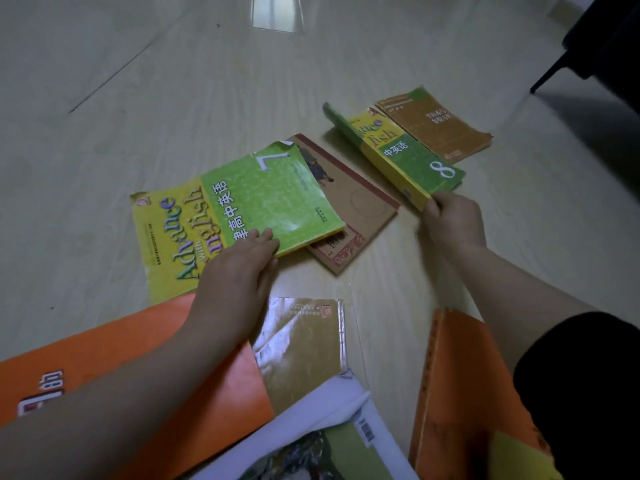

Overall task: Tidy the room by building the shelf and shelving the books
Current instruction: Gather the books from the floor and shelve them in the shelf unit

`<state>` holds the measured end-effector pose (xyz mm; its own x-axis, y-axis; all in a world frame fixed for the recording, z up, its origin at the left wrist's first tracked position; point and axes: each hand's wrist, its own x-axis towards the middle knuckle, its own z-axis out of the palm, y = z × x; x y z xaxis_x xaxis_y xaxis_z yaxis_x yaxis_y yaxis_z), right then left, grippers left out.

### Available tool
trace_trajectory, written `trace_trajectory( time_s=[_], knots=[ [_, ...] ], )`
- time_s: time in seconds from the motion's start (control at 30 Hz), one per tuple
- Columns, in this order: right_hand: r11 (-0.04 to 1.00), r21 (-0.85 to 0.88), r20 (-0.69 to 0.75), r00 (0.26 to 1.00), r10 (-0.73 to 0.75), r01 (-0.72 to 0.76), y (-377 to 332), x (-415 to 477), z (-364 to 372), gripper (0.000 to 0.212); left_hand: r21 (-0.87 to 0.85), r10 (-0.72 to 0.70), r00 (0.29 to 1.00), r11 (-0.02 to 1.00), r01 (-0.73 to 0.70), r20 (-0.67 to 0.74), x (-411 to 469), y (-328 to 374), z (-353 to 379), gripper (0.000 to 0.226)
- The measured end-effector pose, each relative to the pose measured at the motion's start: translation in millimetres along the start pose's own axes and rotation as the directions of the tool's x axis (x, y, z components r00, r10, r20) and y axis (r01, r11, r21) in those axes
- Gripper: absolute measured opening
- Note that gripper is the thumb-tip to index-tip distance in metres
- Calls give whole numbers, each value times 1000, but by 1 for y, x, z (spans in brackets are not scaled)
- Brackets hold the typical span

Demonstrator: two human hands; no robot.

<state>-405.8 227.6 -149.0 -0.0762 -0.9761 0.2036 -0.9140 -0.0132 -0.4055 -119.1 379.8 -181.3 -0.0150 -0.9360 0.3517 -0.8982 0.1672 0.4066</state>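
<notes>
My right grip (453,223) is clamped on the near corner of the green and yellow book 8 (415,157), thumb and fingers pinching its yellow spine edge. That book sits tilted, spine side raised off the floor (138,81), and just behind it a tan book (443,129) lies flat.

My left grip (239,271) rests on the green and yellow book 7 (242,209), fingers straight and close together on the cover near its lower right corner. The thumb is hidden from me, so I cannot say whether it tucks under the edge. Book 7 lies face up on the floor, its far corner curled, and its right part overlaps a brown book with a dark red border (360,206) that lies flat beneath it.

Nearer to me more books are spread on the floor. A large orange book (104,358) lies under my left forearm. A book with a shiny gold cover (301,341) lies beside it, and a white-edged book (329,427) overlaps the gold one at the bottom. Another orange book (467,393) stands tilted by my right arm, next to my black sleeve (588,375). A dark furniture leg (554,71) shows at the upper right.
</notes>
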Motion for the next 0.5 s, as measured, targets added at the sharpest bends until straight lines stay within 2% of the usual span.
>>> trace_trajectory(
  time_s=[0.07, 0.13, 0.23, 0.37, 0.5],
  knots=[
    [997, 61, -2, 999, 46, -46, 4, -19, -9, 21, -2, 26, 1000, 1000, -26, 3, 1, 0, 0, 43],
    [998, 63, -29, 999, 24, -22, 5, -40, -23, 23, -6, 37, 999, 999, -37, -6, 2, 1, 1, 43],
    [995, -40, -111, 989, -95, 91, -4, -67, -63, 25, 59, 96, 995, 994, -94, -23, 0, 4, -2, 37],
    [924, -296, -152, 942, -298, 244, -10, -110, -119, 34, 170, 157, 987, 972, -162, 40, -1, 15, -22, 38],
    [913, -322, -114, 946, -302, 253, 7, -182, -156, 41, 163, 206, 977, 963, -213, 59, -4, 44, -58, 31]
  ],
)
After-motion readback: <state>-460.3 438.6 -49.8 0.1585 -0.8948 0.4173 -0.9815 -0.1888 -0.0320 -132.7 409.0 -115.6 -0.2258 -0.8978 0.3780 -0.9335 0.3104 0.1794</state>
